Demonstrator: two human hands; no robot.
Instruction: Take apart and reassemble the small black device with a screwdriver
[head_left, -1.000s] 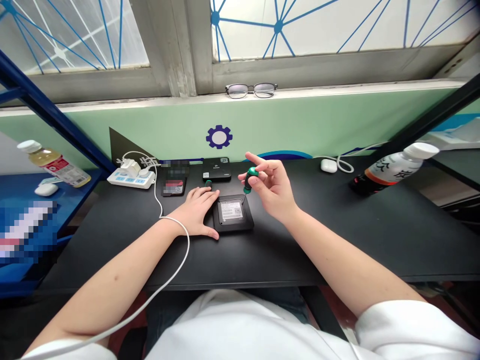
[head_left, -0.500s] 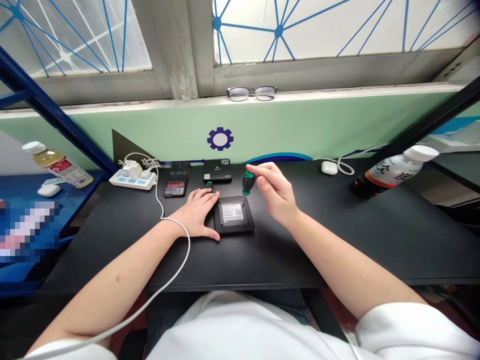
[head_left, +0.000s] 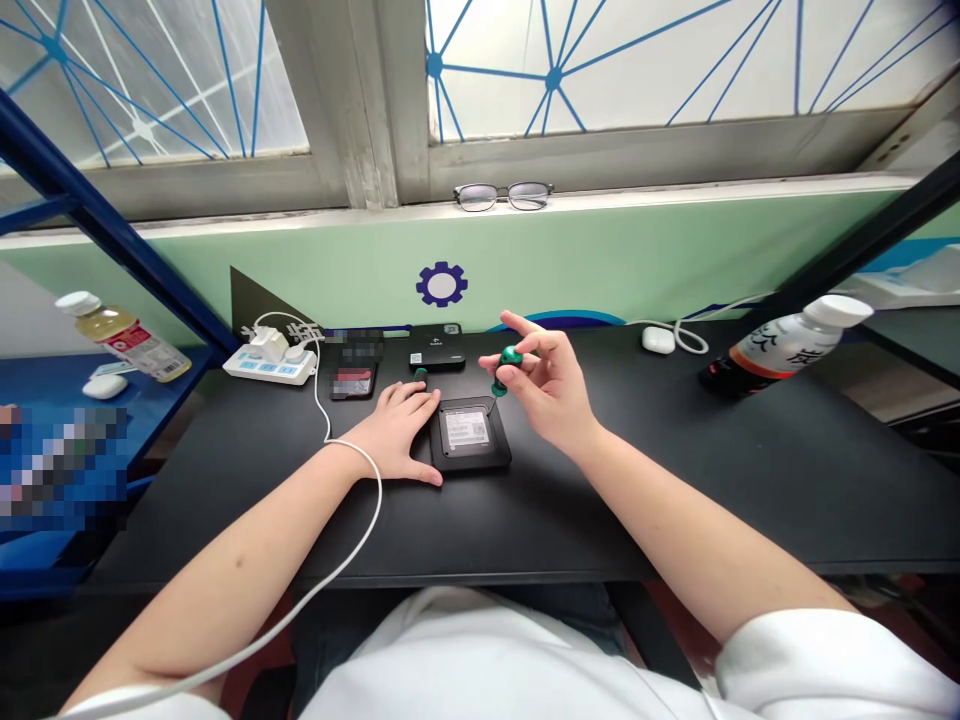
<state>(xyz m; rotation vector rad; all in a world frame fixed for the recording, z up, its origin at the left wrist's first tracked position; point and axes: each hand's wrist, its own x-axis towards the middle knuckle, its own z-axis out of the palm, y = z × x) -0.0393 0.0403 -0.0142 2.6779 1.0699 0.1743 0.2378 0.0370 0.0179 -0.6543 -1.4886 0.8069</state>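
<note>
Left hand [head_left: 395,428] lies flat, grip open, against the box [head_left: 469,433] on the tabletop [head_left: 675,470], bracing it. Right hand [head_left: 551,388] pinches the screwdriver [head_left: 503,368] upright, tip at the box's far-right corner.

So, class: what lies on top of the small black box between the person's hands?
The black box bears a white label on its upper face. The left hand rests against its left edge. The right hand holds a green screwdriver above its far corner; the tip is too small to see.
</note>
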